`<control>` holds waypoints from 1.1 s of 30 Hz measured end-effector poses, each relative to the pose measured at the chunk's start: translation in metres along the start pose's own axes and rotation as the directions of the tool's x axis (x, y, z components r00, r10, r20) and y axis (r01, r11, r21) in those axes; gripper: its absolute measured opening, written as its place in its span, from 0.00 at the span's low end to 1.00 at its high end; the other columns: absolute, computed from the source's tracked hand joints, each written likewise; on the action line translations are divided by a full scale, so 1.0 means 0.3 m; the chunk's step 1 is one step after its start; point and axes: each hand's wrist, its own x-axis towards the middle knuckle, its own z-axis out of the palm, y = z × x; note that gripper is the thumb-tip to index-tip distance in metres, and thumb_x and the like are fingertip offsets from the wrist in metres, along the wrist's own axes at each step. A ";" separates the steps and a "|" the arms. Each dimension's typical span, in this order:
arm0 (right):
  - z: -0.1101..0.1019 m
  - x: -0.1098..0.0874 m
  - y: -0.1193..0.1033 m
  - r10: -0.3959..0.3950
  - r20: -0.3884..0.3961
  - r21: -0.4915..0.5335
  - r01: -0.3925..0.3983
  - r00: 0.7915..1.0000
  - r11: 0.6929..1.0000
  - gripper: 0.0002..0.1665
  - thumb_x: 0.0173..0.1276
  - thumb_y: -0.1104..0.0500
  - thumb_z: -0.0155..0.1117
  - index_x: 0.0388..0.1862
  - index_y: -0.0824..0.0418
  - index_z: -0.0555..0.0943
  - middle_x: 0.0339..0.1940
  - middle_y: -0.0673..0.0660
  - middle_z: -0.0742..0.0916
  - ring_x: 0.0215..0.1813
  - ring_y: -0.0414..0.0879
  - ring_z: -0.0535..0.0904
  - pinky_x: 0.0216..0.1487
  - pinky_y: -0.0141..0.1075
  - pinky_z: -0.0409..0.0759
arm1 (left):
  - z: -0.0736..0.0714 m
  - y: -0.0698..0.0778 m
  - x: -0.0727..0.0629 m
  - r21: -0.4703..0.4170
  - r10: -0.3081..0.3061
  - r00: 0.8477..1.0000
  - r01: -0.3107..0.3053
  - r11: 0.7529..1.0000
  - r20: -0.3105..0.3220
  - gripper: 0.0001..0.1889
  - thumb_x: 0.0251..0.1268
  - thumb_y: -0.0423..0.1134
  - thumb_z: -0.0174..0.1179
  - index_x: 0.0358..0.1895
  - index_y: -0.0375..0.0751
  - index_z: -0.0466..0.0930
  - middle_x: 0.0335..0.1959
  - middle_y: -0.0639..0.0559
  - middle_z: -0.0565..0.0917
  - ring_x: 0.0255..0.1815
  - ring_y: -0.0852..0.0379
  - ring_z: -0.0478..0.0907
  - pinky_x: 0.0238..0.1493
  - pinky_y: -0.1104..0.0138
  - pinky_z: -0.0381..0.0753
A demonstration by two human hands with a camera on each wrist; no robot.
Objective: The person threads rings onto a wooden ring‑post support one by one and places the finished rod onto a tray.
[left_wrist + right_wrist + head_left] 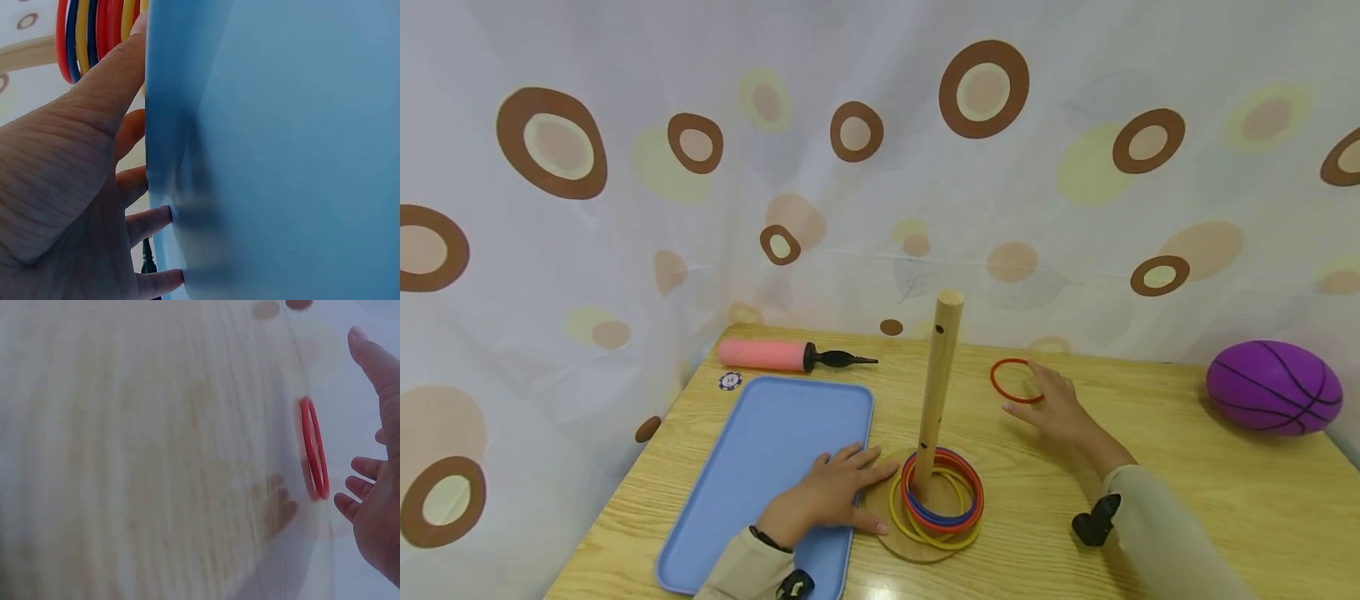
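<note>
My left hand [835,492] rests with spread fingers across the right rim of the blue tray [775,442], its fingertips by the round wooden base [898,546]. From that base rises a wooden post [942,367] with several red, blue and yellow rings [976,508] around its foot. Farther back, my right hand [1060,404] reaches over the table beside a loose red ring [992,379]. The right wrist view has the ring [308,437] lying flat on the wood, with thumb and fingers apart and nothing between them.
A pink hand pump [767,355] with a black nozzle lies behind the tray, near a small poker chip [730,381]. At the right stands a purple ball [1273,387]. A patterned curtain [880,192] hangs behind the wooden table [1150,450].
</note>
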 end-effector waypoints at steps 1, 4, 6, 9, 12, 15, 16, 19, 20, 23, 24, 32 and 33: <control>-0.006 0.009 0.012 0.006 -0.010 -0.006 -0.006 1.000 1.000 0.56 0.64 0.43 0.64 0.75 0.70 0.45 0.71 0.77 0.54 0.70 0.75 0.41 0.60 0.69 0.46 | 0.001 -0.001 0.001 -0.001 0.002 1.000 -0.002 1.000 -0.002 0.43 0.51 0.62 0.65 0.72 0.58 0.61 0.73 0.47 0.60 0.73 0.41 0.53 0.60 0.38 0.59; -0.020 0.030 0.038 0.014 -0.032 -0.029 -0.015 0.999 0.999 0.56 0.64 0.43 0.64 0.74 0.73 0.47 0.69 0.78 0.58 0.69 0.74 0.46 0.62 0.66 0.43 | 0.005 -0.007 0.003 0.001 0.007 1.000 -0.007 1.000 0.000 0.43 0.51 0.63 0.64 0.72 0.58 0.61 0.73 0.47 0.60 0.73 0.41 0.53 0.60 0.38 0.59; -0.023 0.042 0.049 0.024 -0.039 -0.046 -0.026 0.999 0.999 0.56 0.64 0.43 0.64 0.73 0.74 0.48 0.68 0.77 0.59 0.69 0.73 0.48 0.62 0.65 0.45 | 0.009 -0.012 0.004 0.002 0.008 1.000 -0.008 1.000 0.001 0.43 0.52 0.63 0.64 0.72 0.58 0.60 0.73 0.47 0.60 0.73 0.41 0.53 0.60 0.38 0.59; -0.024 0.062 0.056 0.027 -0.035 -0.061 -0.029 0.999 0.998 0.56 0.64 0.42 0.64 0.73 0.75 0.47 0.64 0.78 0.63 0.66 0.73 0.52 0.63 0.64 0.44 | 0.009 -0.017 0.007 0.008 0.007 1.000 -0.007 1.000 -0.005 0.43 0.52 0.63 0.63 0.72 0.58 0.60 0.73 0.47 0.60 0.73 0.41 0.53 0.60 0.38 0.59; -0.018 0.080 0.063 0.035 -0.023 -0.084 -0.037 0.999 0.996 0.58 0.64 0.41 0.63 0.73 0.76 0.46 0.60 0.78 0.65 0.65 0.73 0.53 0.64 0.64 0.43 | 0.005 -0.016 0.008 0.007 0.005 1.000 -0.005 1.000 -0.009 0.43 0.52 0.63 0.63 0.72 0.58 0.60 0.73 0.47 0.59 0.73 0.41 0.52 0.60 0.38 0.59; -0.006 0.095 0.068 0.067 0.003 -0.088 -0.067 0.998 0.994 0.59 0.64 0.38 0.61 0.74 0.74 0.44 0.64 0.78 0.63 0.67 0.74 0.50 0.62 0.67 0.44 | 0.001 -0.012 0.006 -0.001 0.006 1.000 -0.006 1.000 -0.007 0.43 0.52 0.63 0.64 0.72 0.58 0.61 0.73 0.47 0.59 0.73 0.41 0.52 0.60 0.37 0.58; 0.000 0.098 0.069 0.085 0.014 -0.093 -0.083 0.996 0.992 0.60 0.63 0.37 0.61 0.74 0.73 0.43 0.68 0.77 0.59 0.69 0.75 0.46 0.62 0.68 0.44 | 0.001 -0.010 0.004 -0.002 0.008 1.000 -0.008 1.000 -0.007 0.43 0.52 0.63 0.64 0.72 0.58 0.61 0.73 0.47 0.59 0.73 0.41 0.52 0.60 0.37 0.58; 0.014 0.109 0.074 0.129 0.044 -0.108 -0.123 0.991 0.986 0.62 0.62 0.33 0.59 0.76 0.69 0.41 0.72 0.74 0.53 0.69 0.76 0.42 0.59 0.70 0.46 | 0.001 -0.005 0.001 -0.013 0.008 1.000 -0.008 1.000 0.002 0.42 0.52 0.62 0.64 0.72 0.57 0.61 0.73 0.47 0.59 0.73 0.41 0.52 0.61 0.37 0.58; 0.016 0.112 0.074 0.137 0.053 -0.118 -0.130 0.989 0.984 0.63 0.62 0.32 0.58 0.76 0.69 0.40 0.72 0.75 0.52 0.69 0.77 0.42 0.59 0.71 0.46 | 0.000 -0.003 0.000 -0.015 0.009 1.000 -0.009 1.000 0.005 0.42 0.52 0.62 0.64 0.72 0.57 0.61 0.73 0.47 0.59 0.73 0.41 0.52 0.61 0.37 0.58; 0.025 0.120 0.079 0.156 0.054 -0.153 -0.146 0.986 0.977 0.64 0.61 0.30 0.57 0.76 0.69 0.41 0.72 0.75 0.53 0.68 0.77 0.44 0.58 0.70 0.48 | 0.001 0.002 -0.001 -0.020 0.008 1.000 -0.008 1.000 0.008 0.42 0.53 0.62 0.64 0.72 0.57 0.61 0.73 0.47 0.58 0.73 0.42 0.51 0.61 0.38 0.57; 0.027 0.120 0.078 0.157 0.052 -0.160 -0.147 0.986 0.976 0.64 0.61 0.30 0.57 0.75 0.70 0.41 0.72 0.75 0.54 0.68 0.78 0.44 0.58 0.70 0.48 | 0.002 0.003 -0.001 -0.019 0.007 1.000 -0.007 1.000 0.006 0.42 0.52 0.62 0.64 0.72 0.58 0.61 0.73 0.48 0.58 0.73 0.42 0.51 0.61 0.38 0.57; 0.047 0.110 0.065 0.108 -0.006 -0.221 -0.106 0.994 0.969 0.58 0.62 0.33 0.58 0.73 0.72 0.50 0.68 0.76 0.60 0.64 0.77 0.51 0.56 0.69 0.54 | -0.005 0.004 -0.003 -0.005 -0.010 1.000 0.010 1.000 -0.001 0.42 0.52 0.62 0.64 0.72 0.58 0.62 0.73 0.48 0.60 0.73 0.42 0.52 0.61 0.38 0.58; 0.050 0.109 0.064 0.102 -0.007 -0.221 -0.101 0.995 0.970 0.57 0.63 0.34 0.58 0.74 0.72 0.50 0.67 0.76 0.60 0.64 0.76 0.52 0.57 0.69 0.54 | -0.006 0.003 -0.005 -0.007 -0.010 1.000 0.010 1.000 -0.001 0.42 0.52 0.62 0.64 0.72 0.58 0.62 0.73 0.48 0.60 0.73 0.42 0.52 0.61 0.38 0.58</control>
